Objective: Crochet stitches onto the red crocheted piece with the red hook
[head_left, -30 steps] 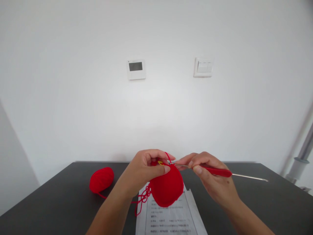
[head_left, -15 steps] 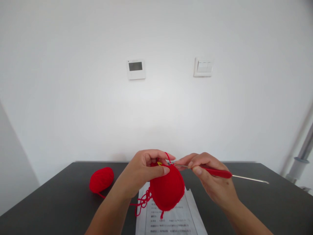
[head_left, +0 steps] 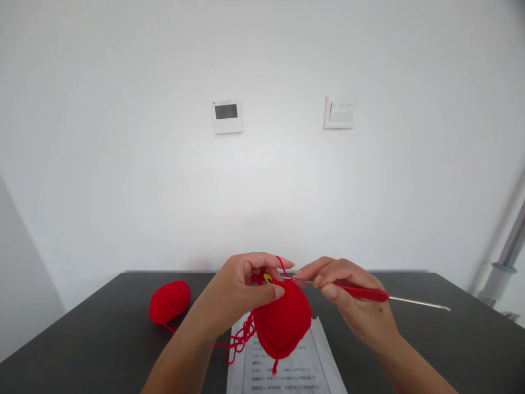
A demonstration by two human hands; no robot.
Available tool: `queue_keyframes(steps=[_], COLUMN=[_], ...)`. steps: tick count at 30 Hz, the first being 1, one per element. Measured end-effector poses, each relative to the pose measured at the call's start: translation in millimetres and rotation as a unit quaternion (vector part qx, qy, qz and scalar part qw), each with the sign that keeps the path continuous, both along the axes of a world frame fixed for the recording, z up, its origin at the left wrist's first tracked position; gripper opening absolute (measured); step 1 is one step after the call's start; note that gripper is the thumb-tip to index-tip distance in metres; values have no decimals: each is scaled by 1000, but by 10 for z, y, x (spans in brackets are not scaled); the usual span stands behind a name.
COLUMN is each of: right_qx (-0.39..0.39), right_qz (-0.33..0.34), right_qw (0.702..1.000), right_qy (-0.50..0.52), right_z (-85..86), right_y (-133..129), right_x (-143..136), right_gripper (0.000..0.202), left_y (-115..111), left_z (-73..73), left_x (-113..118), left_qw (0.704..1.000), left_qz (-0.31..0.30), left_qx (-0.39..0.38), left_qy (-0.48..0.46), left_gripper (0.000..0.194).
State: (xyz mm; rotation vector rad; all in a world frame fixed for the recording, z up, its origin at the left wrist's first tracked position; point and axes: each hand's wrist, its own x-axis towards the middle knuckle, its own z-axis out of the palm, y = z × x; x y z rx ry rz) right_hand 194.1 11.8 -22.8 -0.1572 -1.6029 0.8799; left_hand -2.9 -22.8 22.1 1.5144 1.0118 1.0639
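A red crocheted piece (head_left: 284,323) hangs from my left hand (head_left: 240,284), pinched at its upper left edge between thumb and fingers. Red yarn runs over my left index finger down to the top edge of the piece. A yellow marker (head_left: 268,278) sits at that edge beside my left thumb. My right hand (head_left: 353,295) is closed around the red handle of a crochet hook (head_left: 365,293). The hook's thin metal end meets the top edge of the piece near the yarn; its other metal end points right.
A ball of red yarn (head_left: 169,302) lies on the dark table (head_left: 102,334) at the left, with loose tangled strands leading toward the piece. Printed paper sheets (head_left: 262,377) lie beneath the hands. A white wall stands behind, with pipes at the far right.
The crocheted piece has shifted slightly down and right, and its yellow marker shows more. The hook's working end has moved slightly left and lower at the edge. Both hands keep their grips.
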Motion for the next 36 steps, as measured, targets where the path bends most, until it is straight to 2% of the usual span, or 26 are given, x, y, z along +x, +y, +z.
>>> queue_keyframes(steps=[6, 10, 15, 20, 27, 32, 36], right_qx=[8, 3, -1, -6, -5, -2, 20], right_qz=[15, 31, 32, 27, 37, 49, 65], right_qw=[999, 997, 996, 996, 997, 996, 993], right_qy=[-37, -71, -81, -80, -72, -79, -97], right_z=[45, 53, 64, 66, 60, 49, 71], right_y=[5, 4, 2, -5, -5, 12, 15], right_x=[65, 111, 138, 154, 148, 163, 178], right_gripper=[6, 7, 9, 8, 7, 6, 9], left_y=[-32, -39, -26, -7, 7, -8, -20], left_z=[72, 87, 67, 55, 36, 47, 48], left_x=[10, 9, -31, -62, -56, -39, -25], left_qw=[992, 988, 991, 994, 997, 997, 995], left_qz=[9, 14, -22, -49, -41, -29, -14], left_qx=[71, 79, 59, 42, 28, 33, 54], left_qy=[102, 134, 119, 83, 56, 67, 84], left_gripper=[17, 18, 30, 26, 28, 13, 16])
